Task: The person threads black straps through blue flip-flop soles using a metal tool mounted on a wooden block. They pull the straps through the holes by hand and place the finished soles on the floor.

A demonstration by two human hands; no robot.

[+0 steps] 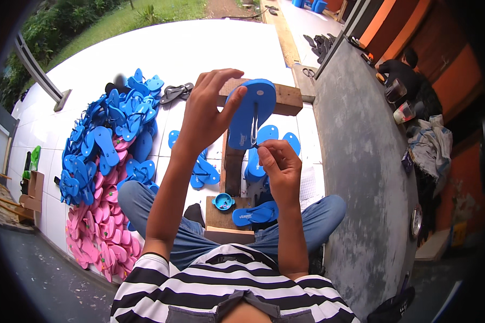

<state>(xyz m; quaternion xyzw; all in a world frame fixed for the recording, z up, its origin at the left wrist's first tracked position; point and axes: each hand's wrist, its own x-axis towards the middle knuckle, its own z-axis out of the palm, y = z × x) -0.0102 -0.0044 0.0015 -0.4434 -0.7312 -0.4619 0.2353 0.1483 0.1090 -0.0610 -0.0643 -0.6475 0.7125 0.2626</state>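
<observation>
A blue flip-flop sole (245, 116) stands upright in front of me against a wooden crosspiece (288, 101). My left hand (207, 105) holds it near its upper left edge, thumb on its face and fingers stretched toward the top. Down the middle of the sole runs a thin, pale, shiny loop (254, 126). By the sole's lower edge my right hand (280, 164) is closed in a pinch at the loop's bottom end; what lies between the fingertips is too small to make out.
Between my legs, a small blue bowl (223, 202) and a blue flip-flop (256, 214) rest by the wooden stand (231, 172). A heap of blue flip-flops (105, 142) and pink flip-flops (105, 231) lies left. Another person (409, 81) sits at far right, beyond a grey ledge (366, 177).
</observation>
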